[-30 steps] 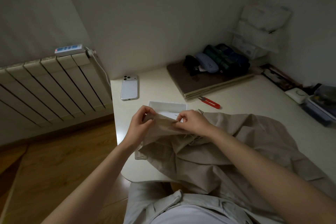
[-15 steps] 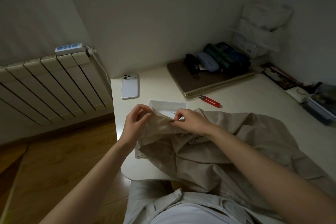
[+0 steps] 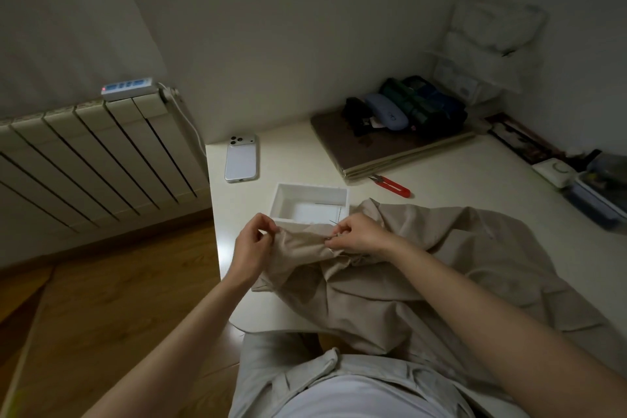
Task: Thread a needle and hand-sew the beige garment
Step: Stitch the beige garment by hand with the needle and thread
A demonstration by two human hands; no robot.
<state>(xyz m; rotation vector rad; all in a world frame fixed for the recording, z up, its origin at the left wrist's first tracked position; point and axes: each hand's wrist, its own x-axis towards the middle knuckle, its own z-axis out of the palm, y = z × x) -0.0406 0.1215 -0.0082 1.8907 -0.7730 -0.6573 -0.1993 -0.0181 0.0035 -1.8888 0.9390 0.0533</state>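
1. Pinching on both sides! The left hand (image 3: 252, 241) has its fingers curled, thumb and fingertips nipping the left end of a raised fold of the beige garment (image 3: 424, 275).
2. At three o'clock from it, the right hand (image 3: 356, 234) is curled too, fingertips pressed together on the same fold. The cloth runs as a short ridge between the two grips.
3. A thin dark sliver, the needle (image 3: 331, 222), pokes out at eleven o'clock from the right fingertips, just above the fold. Whether those fingers grip the needle itself or only the cloth around it, I cannot tell.
4. From the two grips the garment spills away toward four and five o'clock, crumpled across the white table (image 3: 458, 173), and drops over the near edge onto the person's lap.
5. Directly at twelve o'clock from the hands sits an open white box (image 3: 312, 187); the lifted fold hides its near rim.
6. Red thread snips (image 3: 393, 185) lie at one o'clock, just beyond the garment's far edge and apart from it.
7. A pale phone (image 3: 241, 159) lies camera side up at eleven o'clock, near the table's left edge.
8. Further out at one o'clock, a flat brown stack (image 3: 390, 149) carries some dark rolled items; too dim to name them.
9. A radiator (image 3: 84, 159) stands at nine to ten o'clock, off the table.
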